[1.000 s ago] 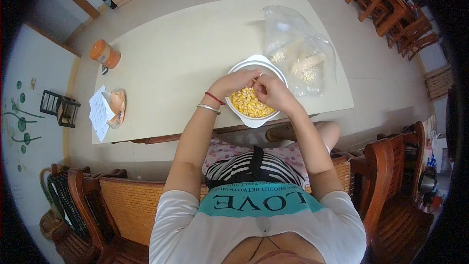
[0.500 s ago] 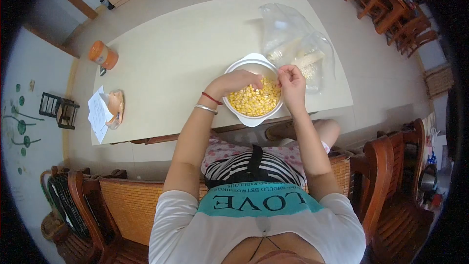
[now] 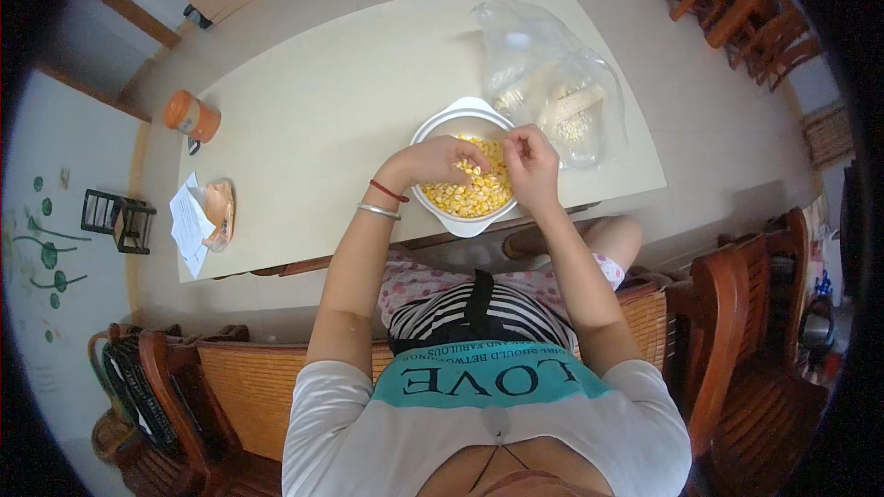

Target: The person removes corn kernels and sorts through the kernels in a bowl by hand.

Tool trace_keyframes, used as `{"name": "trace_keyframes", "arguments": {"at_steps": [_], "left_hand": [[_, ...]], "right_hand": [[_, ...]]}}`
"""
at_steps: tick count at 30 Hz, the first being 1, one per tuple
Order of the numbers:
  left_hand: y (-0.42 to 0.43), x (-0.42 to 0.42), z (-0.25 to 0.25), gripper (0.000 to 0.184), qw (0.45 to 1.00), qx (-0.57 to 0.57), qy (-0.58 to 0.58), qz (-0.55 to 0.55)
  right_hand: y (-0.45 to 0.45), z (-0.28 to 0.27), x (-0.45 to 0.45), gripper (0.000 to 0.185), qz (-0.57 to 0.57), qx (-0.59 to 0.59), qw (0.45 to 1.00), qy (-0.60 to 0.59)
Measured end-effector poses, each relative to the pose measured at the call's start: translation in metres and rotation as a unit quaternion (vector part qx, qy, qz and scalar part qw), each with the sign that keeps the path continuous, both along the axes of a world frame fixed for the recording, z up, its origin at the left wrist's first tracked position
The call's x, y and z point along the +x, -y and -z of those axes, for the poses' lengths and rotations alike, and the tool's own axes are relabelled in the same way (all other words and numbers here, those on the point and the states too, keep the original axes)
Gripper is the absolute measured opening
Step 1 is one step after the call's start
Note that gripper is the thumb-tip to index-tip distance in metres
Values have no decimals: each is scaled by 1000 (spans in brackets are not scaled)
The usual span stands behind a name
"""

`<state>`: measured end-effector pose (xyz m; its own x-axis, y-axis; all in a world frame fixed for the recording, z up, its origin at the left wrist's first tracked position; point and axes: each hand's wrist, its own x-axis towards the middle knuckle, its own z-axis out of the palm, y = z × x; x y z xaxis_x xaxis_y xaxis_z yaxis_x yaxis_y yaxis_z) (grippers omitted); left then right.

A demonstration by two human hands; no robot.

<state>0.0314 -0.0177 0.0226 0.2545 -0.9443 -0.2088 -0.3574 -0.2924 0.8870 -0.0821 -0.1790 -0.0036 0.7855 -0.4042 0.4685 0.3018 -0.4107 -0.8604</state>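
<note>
A white bowl (image 3: 466, 226) with two side handles stands near the table's front edge. Yellow corn kernels (image 3: 470, 200) fill much of it. My left hand (image 3: 437, 160), with a red string and a silver bangle at the wrist, reaches over the bowl's left rim. Its thumb and fingers are curved but apart, with kernels showing between them. My right hand (image 3: 533, 166) is at the bowl's right rim, fingers pinched together; whatever lies between the fingertips is too small to make out. Just beyond it lies a clear plastic bag (image 3: 529, 37) with pale corncobs (image 3: 569, 108) in it.
On the table (image 3: 331, 110), an orange jar (image 3: 192, 117) stands at the far left. Nearer, white papers (image 3: 190, 225) lie beside a packet (image 3: 219, 214). A wooden bench (image 3: 249, 387) is behind me, and wooden chairs (image 3: 737, 18) stand at the upper right.
My left hand has drawn back a little to the left, its fingers parting over the kernels. My right hand stays pinched at the rim. The whole view has shifted slightly.
</note>
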Motion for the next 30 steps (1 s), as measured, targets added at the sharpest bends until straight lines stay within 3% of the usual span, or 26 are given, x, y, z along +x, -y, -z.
{"name": "trace_keyframes", "arguments": {"at_steps": [10, 13, 16, 19, 22, 30], "left_hand": [[1, -3, 5, 27, 998, 5, -22, -53], [1, -7, 15, 27, 974, -130, 70, -173], [-12, -13, 12, 25, 956, -143, 213, -140], [-23, -14, 2, 25, 971, -105, 202, -79], [-30, -18, -9, 22, 989, -63, 120, -52], [-24, -22, 0, 15, 979, -79, 186, -32]], "right_hand": [[2, 6, 3, 3, -1, -6, 1000, 12], [2, 8, 3, 3, -2, -11, 1000, 12], [2, 5, 2, 3, 2, -13, 1000, 1], [0, 4, 2, 3, 15, -24, 1000, -2], [1, 8, 5, 5, 23, -19, 1000, 8], [2, 8, 3, 3, 5, -12, 1000, -17]]}}
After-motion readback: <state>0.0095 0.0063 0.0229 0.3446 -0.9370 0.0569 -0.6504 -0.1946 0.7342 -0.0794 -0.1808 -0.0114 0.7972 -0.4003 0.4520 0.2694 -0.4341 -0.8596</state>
